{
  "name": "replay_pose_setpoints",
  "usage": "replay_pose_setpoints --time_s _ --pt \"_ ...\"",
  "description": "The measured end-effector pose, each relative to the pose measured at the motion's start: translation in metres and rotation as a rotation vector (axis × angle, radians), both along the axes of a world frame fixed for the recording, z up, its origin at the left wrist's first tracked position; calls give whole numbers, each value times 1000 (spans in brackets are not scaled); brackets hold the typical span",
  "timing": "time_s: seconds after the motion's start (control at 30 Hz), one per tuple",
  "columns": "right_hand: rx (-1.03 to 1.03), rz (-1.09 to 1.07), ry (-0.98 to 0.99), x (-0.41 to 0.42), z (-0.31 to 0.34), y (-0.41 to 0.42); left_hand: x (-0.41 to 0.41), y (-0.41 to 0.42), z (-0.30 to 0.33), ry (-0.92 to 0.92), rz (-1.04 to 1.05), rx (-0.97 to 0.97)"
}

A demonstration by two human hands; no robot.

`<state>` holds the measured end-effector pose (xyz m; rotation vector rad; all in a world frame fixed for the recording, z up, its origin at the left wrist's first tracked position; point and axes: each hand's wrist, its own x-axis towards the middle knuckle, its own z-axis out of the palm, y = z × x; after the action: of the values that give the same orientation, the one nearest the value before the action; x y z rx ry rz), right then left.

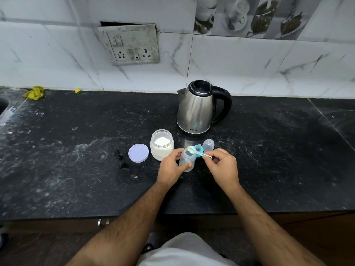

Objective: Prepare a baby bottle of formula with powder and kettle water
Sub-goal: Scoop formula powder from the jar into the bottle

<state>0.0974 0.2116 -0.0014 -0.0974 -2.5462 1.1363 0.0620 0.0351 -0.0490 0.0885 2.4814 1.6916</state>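
Note:
A small clear baby bottle [188,158] stands uncapped on the black counter [76,160], and my left hand [172,167] grips its lower body. My right hand [221,166] pinches the handle of a pale green scoop [194,150], whose bowl of white powder sits over the bottle's mouth. Left of the bottle is an open jar of white formula powder [162,146], its lilac lid [138,153] lying flat beside it. The teal nipple ring [199,148] and clear bottle cap [208,145] rest just behind the bottle. A steel kettle [197,110] with a black handle stands further back.
A wall socket plate [132,45] hangs on the marble-tiled wall. A yellow cloth [34,93] lies at the counter's back left, beside a sink edge [2,106]. A small yellow-green scrap [77,91] sits by the wall. The counter's front edge [172,214] runs below my forearms.

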Motion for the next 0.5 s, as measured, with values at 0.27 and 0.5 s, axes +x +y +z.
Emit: replay_pose_setpoints --time_s 0.27,0.5 --pt "-391 -81 -187 -5 6 -2 2 -2 -1 -22 5 2" --pt "-477 -94 -213 -7 9 -6 7 -11 -5 -42 43 -2"
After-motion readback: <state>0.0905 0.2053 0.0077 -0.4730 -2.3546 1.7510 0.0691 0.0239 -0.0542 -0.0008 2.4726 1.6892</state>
